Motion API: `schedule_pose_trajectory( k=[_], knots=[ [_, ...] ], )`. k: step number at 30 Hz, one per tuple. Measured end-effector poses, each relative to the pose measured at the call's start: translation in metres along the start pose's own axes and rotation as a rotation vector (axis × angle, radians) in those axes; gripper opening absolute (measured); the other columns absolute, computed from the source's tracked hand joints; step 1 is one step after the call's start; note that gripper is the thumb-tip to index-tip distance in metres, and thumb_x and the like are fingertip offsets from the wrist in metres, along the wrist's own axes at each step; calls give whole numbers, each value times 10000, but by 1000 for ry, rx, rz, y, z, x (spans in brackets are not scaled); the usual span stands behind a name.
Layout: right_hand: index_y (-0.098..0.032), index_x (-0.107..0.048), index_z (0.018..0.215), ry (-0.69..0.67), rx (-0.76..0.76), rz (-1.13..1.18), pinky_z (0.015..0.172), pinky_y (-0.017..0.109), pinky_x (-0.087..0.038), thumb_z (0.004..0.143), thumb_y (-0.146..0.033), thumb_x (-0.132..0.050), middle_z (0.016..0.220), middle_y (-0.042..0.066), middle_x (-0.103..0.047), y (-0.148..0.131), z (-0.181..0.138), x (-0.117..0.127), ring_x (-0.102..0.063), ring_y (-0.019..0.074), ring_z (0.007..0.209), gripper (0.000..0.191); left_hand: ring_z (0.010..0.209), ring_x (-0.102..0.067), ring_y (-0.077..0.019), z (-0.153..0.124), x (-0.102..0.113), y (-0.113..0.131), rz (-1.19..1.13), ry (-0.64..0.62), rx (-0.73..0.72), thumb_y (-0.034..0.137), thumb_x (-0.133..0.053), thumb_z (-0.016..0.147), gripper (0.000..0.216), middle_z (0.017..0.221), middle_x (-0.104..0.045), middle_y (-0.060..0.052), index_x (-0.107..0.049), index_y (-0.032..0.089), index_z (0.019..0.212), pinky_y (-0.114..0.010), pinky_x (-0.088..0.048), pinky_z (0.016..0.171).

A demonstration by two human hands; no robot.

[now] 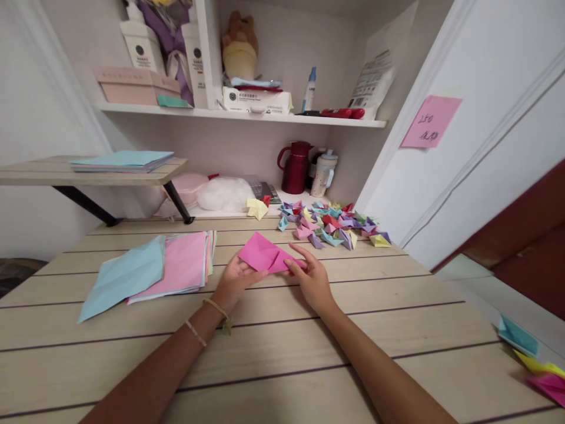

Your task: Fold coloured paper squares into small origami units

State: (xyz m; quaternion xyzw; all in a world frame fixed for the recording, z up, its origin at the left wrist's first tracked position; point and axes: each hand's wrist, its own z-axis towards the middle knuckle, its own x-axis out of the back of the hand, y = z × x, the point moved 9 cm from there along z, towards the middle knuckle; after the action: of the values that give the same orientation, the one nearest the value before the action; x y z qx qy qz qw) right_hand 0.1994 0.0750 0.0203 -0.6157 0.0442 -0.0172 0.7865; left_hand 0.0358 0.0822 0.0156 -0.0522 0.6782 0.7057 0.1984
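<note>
A bright pink sheet of origami paper, partly folded, is held up between my two hands above the table. My left hand grips its left lower edge, thumb on top and fingers underneath. At its right end, my right hand pinches the folded point between thumb and fingers, with the index finger raised. Left of my hands lie stacked paper sheets: a light blue sheet overlaps a pink sheet. Beyond my right hand spreads a heap of small folded paper boats in many colours.
A yellow folded paper piece sits near the back edge. Behind stand a dark red jug and a pale tumbler. At left, a raised wooden stand carries blue paper. More folded pieces lie at far right.
</note>
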Motion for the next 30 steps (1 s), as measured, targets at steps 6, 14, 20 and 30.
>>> schedule_pose_trajectory(
  k=[6, 14, 20, 30],
  knots=[
    [-155, -611, 864, -86, -20, 66, 600, 253, -447, 680, -395, -647, 690, 17, -636, 3, -1, -12, -562, 141, 617, 304, 597, -606, -155, -3, -6, -3, 294, -66, 0, 341, -656, 659, 225, 632, -674, -44, -626, 123, 704, -284, -485, 646],
    [-179, -594, 767, -68, 95, -115, 560, 237, -404, 698, -413, -616, 690, 9, -571, -7, -4, -13, -502, 127, 602, 245, 477, -593, -125, -5, -5, -1, 257, -70, 12, 347, -590, 735, 230, 627, -690, -55, -572, 126, 793, -241, -465, 518],
    [-202, -483, 1197, -195, 141, -230, 484, 206, -339, 704, -310, -629, 537, -63, -455, -15, -7, -18, -384, 89, 470, 525, 817, -655, -207, -1, 8, 3, 157, 43, -59, 314, -624, 697, 303, 964, -688, -123, -622, 116, 926, -328, -484, 783],
    [-200, -689, 895, -352, 224, -263, 599, 243, -444, 657, -305, -683, 873, 50, -662, -27, -11, -28, -576, 157, 705, 260, 966, -608, -227, 1, 10, -1, 112, 46, -67, 162, -687, 590, 480, 1033, -664, -126, -598, 111, 1058, -342, -447, 885]
  ],
)
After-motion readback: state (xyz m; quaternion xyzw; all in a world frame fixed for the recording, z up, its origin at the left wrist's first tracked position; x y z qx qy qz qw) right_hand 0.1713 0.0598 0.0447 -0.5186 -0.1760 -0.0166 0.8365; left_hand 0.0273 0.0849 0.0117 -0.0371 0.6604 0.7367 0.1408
